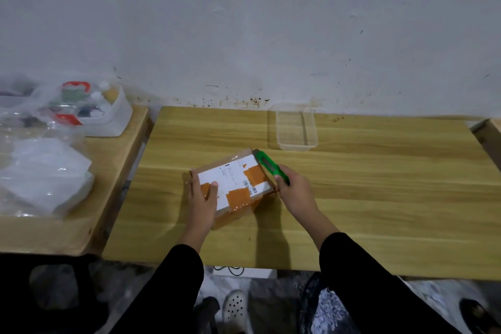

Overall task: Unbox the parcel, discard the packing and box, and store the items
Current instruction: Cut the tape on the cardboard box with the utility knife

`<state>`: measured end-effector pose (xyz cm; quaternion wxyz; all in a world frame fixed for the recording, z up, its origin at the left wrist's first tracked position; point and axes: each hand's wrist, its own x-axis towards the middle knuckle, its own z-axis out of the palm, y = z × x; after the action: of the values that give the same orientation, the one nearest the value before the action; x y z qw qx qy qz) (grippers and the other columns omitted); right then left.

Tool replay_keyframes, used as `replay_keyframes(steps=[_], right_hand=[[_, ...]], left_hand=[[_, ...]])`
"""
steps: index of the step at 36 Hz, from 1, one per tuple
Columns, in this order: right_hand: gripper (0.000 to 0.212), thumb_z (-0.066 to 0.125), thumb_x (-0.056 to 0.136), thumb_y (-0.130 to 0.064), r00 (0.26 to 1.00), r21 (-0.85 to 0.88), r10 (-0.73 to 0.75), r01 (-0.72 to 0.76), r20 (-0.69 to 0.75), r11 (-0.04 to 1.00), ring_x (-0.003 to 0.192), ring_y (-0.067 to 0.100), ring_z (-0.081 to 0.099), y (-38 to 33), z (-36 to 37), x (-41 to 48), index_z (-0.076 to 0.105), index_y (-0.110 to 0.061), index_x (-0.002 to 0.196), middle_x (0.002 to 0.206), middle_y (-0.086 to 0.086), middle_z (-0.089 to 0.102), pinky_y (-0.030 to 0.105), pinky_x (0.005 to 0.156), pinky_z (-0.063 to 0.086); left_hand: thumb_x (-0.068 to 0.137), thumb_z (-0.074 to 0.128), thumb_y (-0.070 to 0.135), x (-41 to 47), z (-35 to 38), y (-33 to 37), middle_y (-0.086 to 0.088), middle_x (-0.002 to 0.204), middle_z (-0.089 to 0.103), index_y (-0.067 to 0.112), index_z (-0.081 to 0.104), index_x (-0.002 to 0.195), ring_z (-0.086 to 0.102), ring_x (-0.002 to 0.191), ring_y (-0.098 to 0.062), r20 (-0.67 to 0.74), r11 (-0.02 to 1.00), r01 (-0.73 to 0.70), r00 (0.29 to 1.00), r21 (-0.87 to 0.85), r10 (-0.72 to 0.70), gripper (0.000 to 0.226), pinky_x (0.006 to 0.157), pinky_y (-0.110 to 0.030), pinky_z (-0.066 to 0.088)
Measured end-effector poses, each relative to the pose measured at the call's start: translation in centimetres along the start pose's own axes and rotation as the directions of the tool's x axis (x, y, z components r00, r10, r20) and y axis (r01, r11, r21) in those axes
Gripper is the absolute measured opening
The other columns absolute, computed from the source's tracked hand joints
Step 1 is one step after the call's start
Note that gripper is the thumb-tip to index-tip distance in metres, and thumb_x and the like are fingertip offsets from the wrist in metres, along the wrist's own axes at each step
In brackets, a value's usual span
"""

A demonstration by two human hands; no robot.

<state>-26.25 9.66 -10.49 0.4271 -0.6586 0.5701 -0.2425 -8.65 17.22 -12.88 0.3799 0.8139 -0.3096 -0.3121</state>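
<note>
A small cardboard parcel (238,179) with a white label and orange tape lies on the wooden table (352,184), near its middle. My left hand (202,198) lies flat on the parcel's near left corner, pressing on it with the thumb on the label. My right hand (294,190) grips a green utility knife (269,165) whose tip rests at the parcel's far right corner, along its right edge. The parcel is closed and taped.
A clear empty plastic tray (295,130) stands at the back of the table, by the wall. On a second table at the left are a white bin (113,122) of small items and clear plastic bags (43,171). A dark bin (320,306) stands on the floor below.
</note>
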Motion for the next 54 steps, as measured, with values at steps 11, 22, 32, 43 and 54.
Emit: replay_keyframes(steps=[11,22,32,43,54], right_hand=[[0.032,0.042,0.096,-0.014,0.999,-0.141,-0.001,-0.005,-0.046,0.99,0.068,0.021,0.055,-0.8,0.5,0.3,0.053,-0.016,0.126,0.09,0.015,0.066,0.024,0.049,0.037],[0.035,0.04,0.096,-0.015,1.0,-0.34,0.022,-0.025,-0.011,0.94,0.075,0.022,0.052,-2.5,-0.4,0.9,0.047,-0.016,0.13,0.105,0.017,0.063,0.025,0.06,0.044],[0.033,0.045,0.091,-0.012,1.0,-0.362,0.018,-0.02,-0.007,0.932,0.087,0.035,0.061,-2.1,-1.2,-0.1,0.054,-0.01,0.123,0.098,0.021,0.065,0.039,0.074,0.051],[0.033,0.049,0.088,-0.009,1.0,-0.302,-0.006,0.007,0.003,0.953,0.069,0.027,0.058,0.0,-3.2,-2.7,0.06,-0.007,0.119,0.097,0.021,0.068,0.03,0.058,0.044],[0.035,0.051,0.085,-0.013,1.0,-0.318,-0.001,-0.002,-0.007,0.948,0.053,0.02,0.051,1.5,-4.7,-4.6,0.063,-0.017,0.117,0.077,0.016,0.069,0.024,0.046,0.035]], left_hand=[[0.096,0.042,0.037,0.7,0.1,-0.6,-0.012,0.156,0.014,0.027,0.002,0.149,0.041,0.13,-0.034,0.013,1.0,0.011,1.0,-0.019,-0.011,0.067,0.078,-0.03,0.048],[0.097,0.04,0.037,0.1,0.6,0.3,-0.009,0.142,0.043,0.035,0.006,0.148,0.056,0.11,-0.032,-0.036,0.993,0.107,0.993,-0.048,-0.109,0.062,0.086,-0.037,0.049],[0.099,0.035,0.033,-0.6,1.2,0.9,-0.01,0.14,0.045,0.031,0.007,0.149,0.054,0.106,-0.025,-0.086,0.99,0.137,0.987,-0.024,-0.139,0.057,0.052,-0.016,0.034],[0.099,0.036,0.032,-0.7,1.8,0.9,-0.01,0.141,0.045,0.033,0.01,0.148,0.048,0.119,-0.034,-0.165,0.988,0.144,0.975,-0.051,-0.151,0.056,0.082,-0.031,0.04],[0.099,0.035,0.03,-1.2,1.6,1.7,-0.009,0.143,0.045,0.033,0.01,0.148,0.05,0.117,-0.034,-0.159,0.985,0.157,0.973,-0.072,-0.167,0.056,0.079,-0.03,0.038]])
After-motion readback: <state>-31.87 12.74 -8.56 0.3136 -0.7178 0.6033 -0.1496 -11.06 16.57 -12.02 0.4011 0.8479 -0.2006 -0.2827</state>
